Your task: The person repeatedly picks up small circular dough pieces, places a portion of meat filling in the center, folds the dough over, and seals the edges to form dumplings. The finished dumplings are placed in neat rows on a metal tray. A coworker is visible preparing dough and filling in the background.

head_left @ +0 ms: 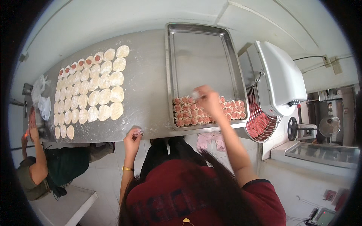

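Observation:
Over the metal tray (233,64), my right hand (209,100) is closed, with a small whitish dumpling (195,95) at its fingertips, blurred by motion. Below it, rows of open-topped dumplings (184,115) with pink filling sit packed along the tray's near end. My left hand (132,138) is closed at the table's near edge, pinching another small pale dumpling (138,132) whose details are unclear. Round dough wrappers (94,98) lie in rows on the left of the floured steel table (145,75). Several far-row wrappers carry a lump of pink meat filling (89,61).
Right of the tray stands a white mixer (284,79) with a wire guard over a bowl of pink meat (260,122). A co-worker's arm (37,158) reaches in at far left beside a plastic bag (44,107). A pink cloth (210,141) shows below the table edge.

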A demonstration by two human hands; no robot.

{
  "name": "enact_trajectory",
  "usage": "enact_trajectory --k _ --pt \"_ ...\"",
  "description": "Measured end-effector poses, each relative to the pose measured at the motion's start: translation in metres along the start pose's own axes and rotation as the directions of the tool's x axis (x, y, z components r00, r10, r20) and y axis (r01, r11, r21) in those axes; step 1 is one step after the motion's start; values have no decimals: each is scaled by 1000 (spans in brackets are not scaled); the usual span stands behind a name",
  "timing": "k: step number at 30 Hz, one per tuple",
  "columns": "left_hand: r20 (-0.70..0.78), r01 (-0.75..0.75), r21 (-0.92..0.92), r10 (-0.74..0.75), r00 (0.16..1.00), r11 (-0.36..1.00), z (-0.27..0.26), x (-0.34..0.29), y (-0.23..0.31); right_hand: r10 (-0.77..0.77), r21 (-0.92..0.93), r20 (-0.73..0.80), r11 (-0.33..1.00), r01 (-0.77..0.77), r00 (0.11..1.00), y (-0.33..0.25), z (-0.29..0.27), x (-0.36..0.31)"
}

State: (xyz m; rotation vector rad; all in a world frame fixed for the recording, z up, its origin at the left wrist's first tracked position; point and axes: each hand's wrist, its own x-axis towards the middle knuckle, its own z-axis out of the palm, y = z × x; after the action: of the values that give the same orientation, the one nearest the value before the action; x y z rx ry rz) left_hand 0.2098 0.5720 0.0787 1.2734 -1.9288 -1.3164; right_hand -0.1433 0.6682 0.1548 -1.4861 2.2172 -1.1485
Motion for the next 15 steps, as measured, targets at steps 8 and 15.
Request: enact_trajectory --k 8,15 --pt "17 68 42 -69 997 997 7 -2 2 180 -250 114 957 -148 977 134 -93 -9" --pt "35 67 29 -68 997 997 18 -5 13 130 -219 285 973 -67 950 140 -95 -14"
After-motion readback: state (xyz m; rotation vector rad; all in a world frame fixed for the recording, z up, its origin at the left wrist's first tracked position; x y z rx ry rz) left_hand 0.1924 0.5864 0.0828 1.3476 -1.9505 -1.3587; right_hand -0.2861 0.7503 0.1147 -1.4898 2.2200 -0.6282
